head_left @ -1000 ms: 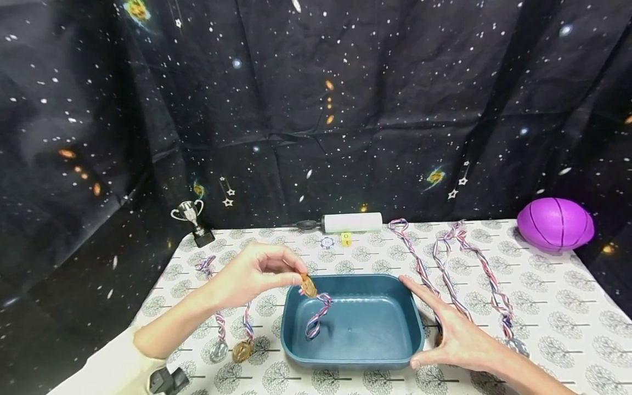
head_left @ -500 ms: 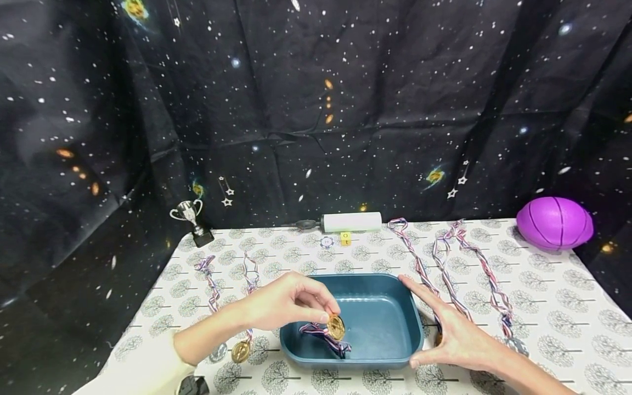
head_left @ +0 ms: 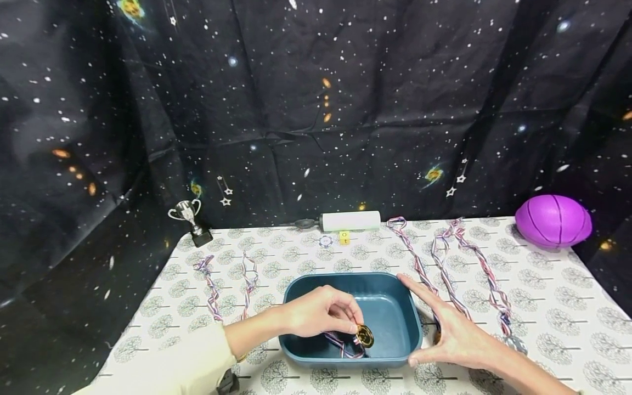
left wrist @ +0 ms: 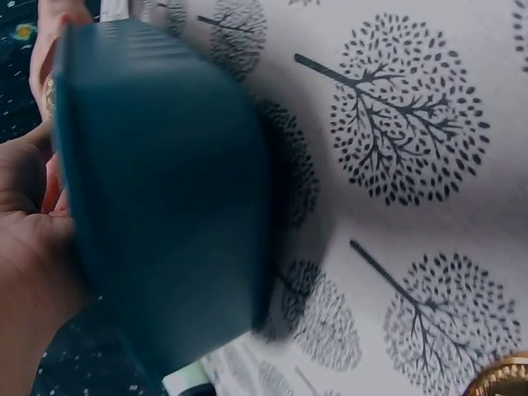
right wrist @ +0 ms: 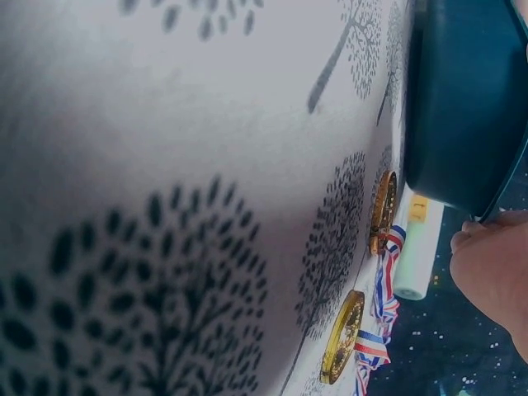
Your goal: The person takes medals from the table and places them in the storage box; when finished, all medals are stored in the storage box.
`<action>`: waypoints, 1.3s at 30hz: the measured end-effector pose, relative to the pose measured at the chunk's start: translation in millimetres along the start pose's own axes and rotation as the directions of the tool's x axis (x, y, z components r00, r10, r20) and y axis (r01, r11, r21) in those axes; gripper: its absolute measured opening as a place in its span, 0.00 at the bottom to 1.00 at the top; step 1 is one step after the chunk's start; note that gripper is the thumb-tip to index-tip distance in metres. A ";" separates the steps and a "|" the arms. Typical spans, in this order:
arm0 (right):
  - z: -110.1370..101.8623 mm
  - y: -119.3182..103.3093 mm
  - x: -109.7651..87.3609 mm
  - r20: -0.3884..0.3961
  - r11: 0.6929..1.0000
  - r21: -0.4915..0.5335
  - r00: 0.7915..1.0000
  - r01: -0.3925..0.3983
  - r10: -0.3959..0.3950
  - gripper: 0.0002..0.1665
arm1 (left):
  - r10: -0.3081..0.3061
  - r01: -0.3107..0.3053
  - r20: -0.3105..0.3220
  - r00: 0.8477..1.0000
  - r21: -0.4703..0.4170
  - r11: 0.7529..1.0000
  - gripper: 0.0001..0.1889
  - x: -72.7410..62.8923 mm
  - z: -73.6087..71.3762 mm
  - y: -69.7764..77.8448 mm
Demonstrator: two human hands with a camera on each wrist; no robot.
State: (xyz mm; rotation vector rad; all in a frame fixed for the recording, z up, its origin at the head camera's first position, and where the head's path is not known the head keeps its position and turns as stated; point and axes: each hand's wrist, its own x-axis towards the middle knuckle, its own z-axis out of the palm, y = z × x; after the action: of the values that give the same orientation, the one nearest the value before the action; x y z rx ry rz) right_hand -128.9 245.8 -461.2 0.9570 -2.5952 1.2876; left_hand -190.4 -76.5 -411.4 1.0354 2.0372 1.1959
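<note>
Gold medal point(head_left: 365, 336), pinched by the left hand's grip point(head_left: 321, 312), sits within the teal tub point(head_left: 348, 362), its striped ribbon point(head_left: 340, 346) trailing beside it; the right hand's grip point(head_left: 451, 334), fingers straight, merely braces the tub's side, so a knock could shift it across the desk point(head_left: 538, 307), while so slight a pinch might drop the medal early or leave its loose ribbon tangled
</note>
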 end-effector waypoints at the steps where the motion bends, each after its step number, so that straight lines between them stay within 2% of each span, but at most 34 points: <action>1: 0.1 0.3 0.1 0.001 1.000 0.000 1.000 0.001 -0.001 0.81 | -0.010 0.010 -0.002 1.000 -0.002 1.000 0.04 2.6 1.9 -1.8; 7: 0.4 0.7 1.6 0.013 1.000 0.002 1.000 0.016 -0.016 0.81 | -0.066 0.064 -0.042 0.997 -0.033 0.997 0.05 18.3 12.8 -11.7; 10: 0.3 0.2 2.2 0.019 1.000 0.003 1.000 0.023 -0.023 0.81 | -0.101 0.095 -0.096 0.990 -0.062 0.994 0.04 26.1 18.8 -16.5; 12: 0.4 0.1 2.3 0.021 1.000 0.003 1.000 0.021 -0.021 0.81 | -0.137 0.123 -0.148 0.979 -0.096 0.988 0.03 31.0 23.1 -18.2; 15: 0.7 0.1 2.1 0.023 1.000 0.004 1.000 0.008 -0.008 0.81 | -0.210 0.169 -0.238 0.948 -0.180 0.969 0.03 38.2 29.3 -19.6; 20: 1.0 -0.2 2.9 0.029 1.000 0.017 1.000 0.006 -0.006 0.81 | -0.335 0.223 -0.347 0.876 -0.325 0.919 0.02 48.0 38.8 -17.1; 23: 1.2 -1.0 3.2 0.030 1.000 0.019 0.999 0.010 -0.011 0.80 | -0.378 0.239 -0.387 0.841 -0.361 0.901 0.02 52.2 43.6 -14.3; 28: 1.2 -1.4 2.8 0.032 1.000 0.025 0.999 0.007 -0.008 0.80 | -0.412 0.261 -0.447 0.794 -0.360 0.895 0.02 56.2 49.0 -10.1; 33: 0.6 -0.4 1.4 0.026 1.000 0.028 1.000 0.000 -0.001 0.80 | -0.404 0.274 -0.477 0.781 -0.321 0.907 0.04 58.6 52.3 -8.9; 39: -0.3 0.2 -0.2 0.019 1.000 0.022 1.000 0.003 -0.003 0.80 | -0.383 0.270 -0.498 0.778 -0.286 0.920 0.05 61.6 55.5 -11.5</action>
State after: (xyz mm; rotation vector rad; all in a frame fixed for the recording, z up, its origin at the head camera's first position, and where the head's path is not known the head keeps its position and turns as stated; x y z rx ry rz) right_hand -128.9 246.2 -461.1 0.9807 -2.5977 1.3150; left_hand -185.7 -3.1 -451.3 0.2158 2.3216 1.5837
